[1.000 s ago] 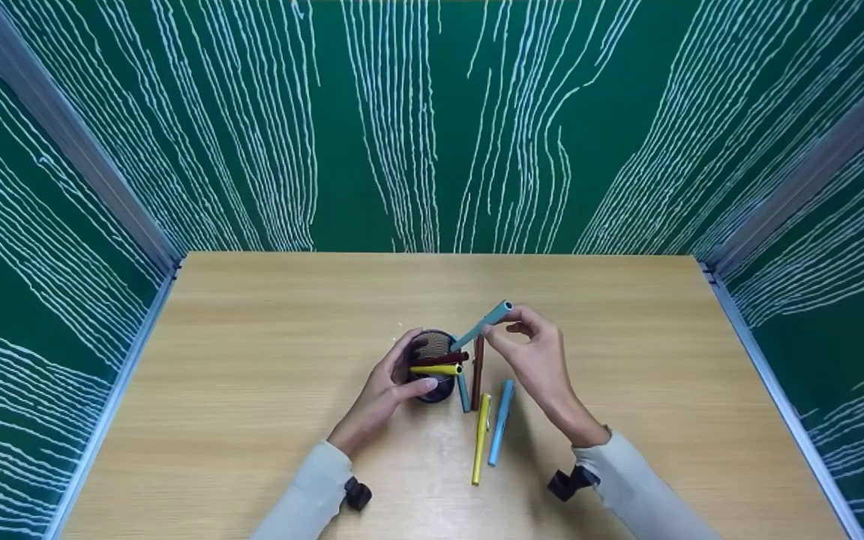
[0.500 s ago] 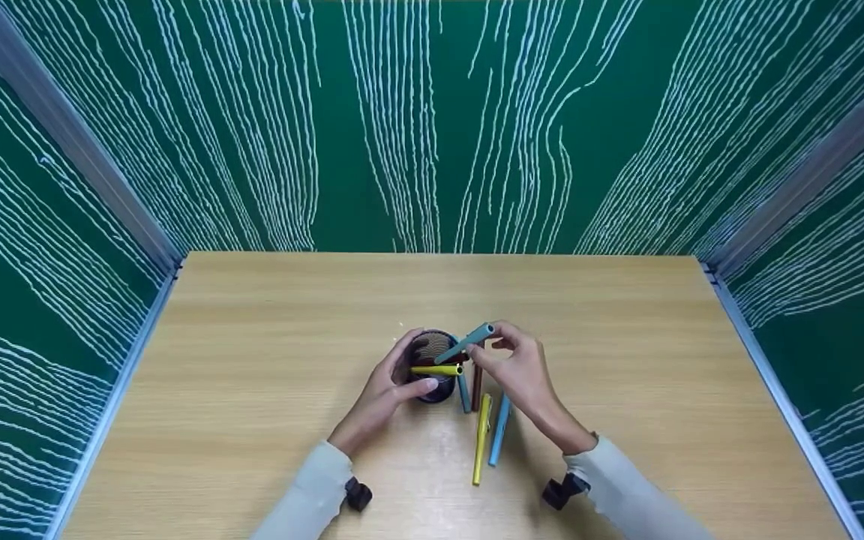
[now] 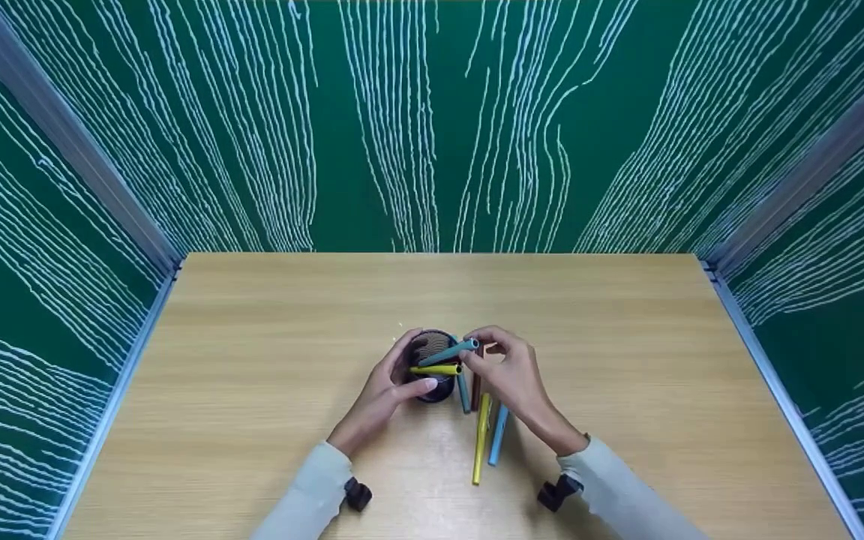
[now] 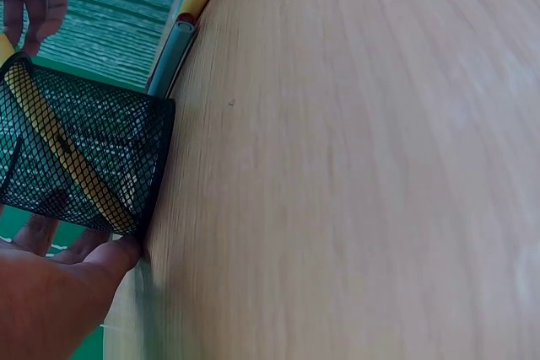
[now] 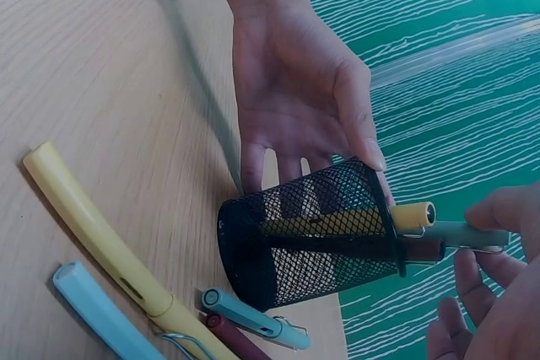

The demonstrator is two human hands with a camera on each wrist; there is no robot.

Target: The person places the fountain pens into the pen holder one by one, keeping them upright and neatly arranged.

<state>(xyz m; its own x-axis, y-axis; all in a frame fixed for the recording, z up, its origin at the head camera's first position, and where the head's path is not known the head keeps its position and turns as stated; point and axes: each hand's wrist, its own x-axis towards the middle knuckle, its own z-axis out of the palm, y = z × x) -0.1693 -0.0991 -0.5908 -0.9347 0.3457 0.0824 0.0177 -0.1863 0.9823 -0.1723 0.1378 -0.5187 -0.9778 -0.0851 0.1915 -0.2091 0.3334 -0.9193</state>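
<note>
My left hand (image 3: pixel 379 397) grips a black mesh pen cup (image 5: pixel 329 200), which stands upright on the table. Fingers lie behind the cup and the thumb is at its rim. Inside lean a yellow pen (image 3: pixel 436 370) and a dark red pen (image 5: pixel 363 247). My right hand (image 3: pixel 513 371) pinches a teal pen (image 3: pixel 448 352) near its upper end, between thumb and fingers. The pen's lower part is within the cup's mouth, tilted against the rim.
Several pens lie on the table right of the cup: a teal pen (image 3: pixel 463 394), a dark red pen (image 3: pixel 476 390), a yellow pen (image 3: pixel 481 442) and a light blue pen (image 3: pixel 499 439). Green walls (image 3: pixel 627 202) with white lines enclose the wooden table (image 3: pixel 267 315).
My right hand has moved left and down, bringing the teal pen from beside the rim to inside the cup. The left hand and cup have stayed in place.
</note>
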